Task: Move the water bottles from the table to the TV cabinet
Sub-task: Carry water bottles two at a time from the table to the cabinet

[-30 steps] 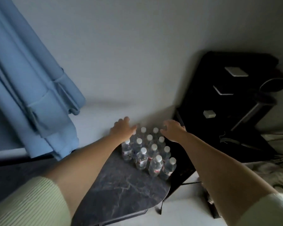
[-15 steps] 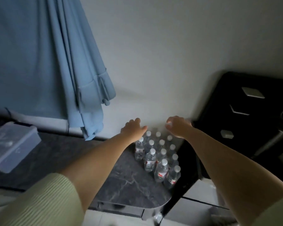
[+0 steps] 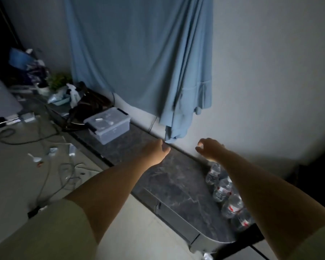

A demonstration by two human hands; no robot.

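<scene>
Water bottles (image 3: 222,190) stand clustered at the right end of the dark marble-patterned counter (image 3: 169,177), white caps up and red-marked labels showing; the right forearm crosses over the group and hides part of it, so their number cannot be told. Both arms reach forward over the counter from pale green sleeves.

The left hand (image 3: 156,150) hovers above the counter's back edge near the wall, fingers loosely extended and slightly apart, holding nothing. The right hand (image 3: 209,148) hangs in the air in front of the white wall, above and beyond the bottles, its fingers curled downward with thumb and forefinger apart; it grips nothing and touches no bottle.

A blue curtain (image 3: 139,59) hangs on the wall behind, its lower corner ending just beyond the left hand. Further left along the counter sits a clear plastic storage box (image 3: 107,124) with a lid and dark latches. Past it lie a dark bag (image 3: 84,106), a white plastic bag and a small green plant (image 3: 59,82), all dim. On the pale floor to the left, cables (image 3: 51,162) and small white items lie scattered. The scene is dark and somewhat blurred.
</scene>
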